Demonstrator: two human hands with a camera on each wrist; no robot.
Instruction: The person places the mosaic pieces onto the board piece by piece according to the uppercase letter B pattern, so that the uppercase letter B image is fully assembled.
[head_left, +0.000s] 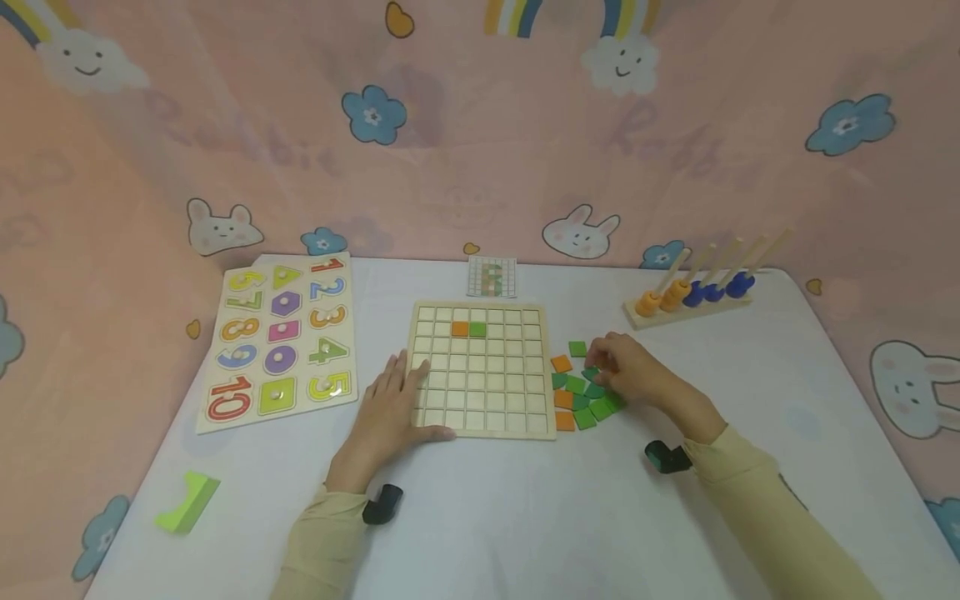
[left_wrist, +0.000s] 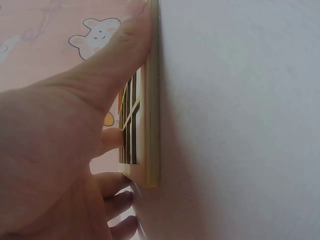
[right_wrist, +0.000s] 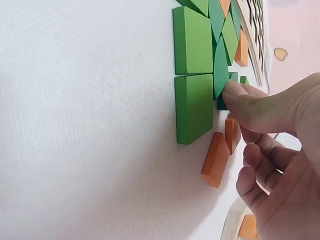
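Observation:
A wooden grid board (head_left: 480, 430) lies mid-table, with an orange square tile (head_left: 460, 329) and a light green square tile (head_left: 477, 329) side by side in its second row. My left hand (head_left: 386, 417) rests, fingers spread, on the board's lower left corner; the thumb lies along the near edge in the left wrist view. Right of the board, my right hand (head_left: 630, 367) is at a loose pile of orange and green tiles. Its thumb and index finger pinch a dark green tile (right_wrist: 220, 65) with a curved edge; the fingertips behind it are partly hidden.
A number-and-shape puzzle board (head_left: 300, 333) lies left, a light green arched block (head_left: 189, 502) nearer me. A small pattern card (head_left: 492, 277) lies behind the grid. A bead stacker (head_left: 690, 308) with upright pegs stands at the back right. Patterned cloth hangs behind the table.

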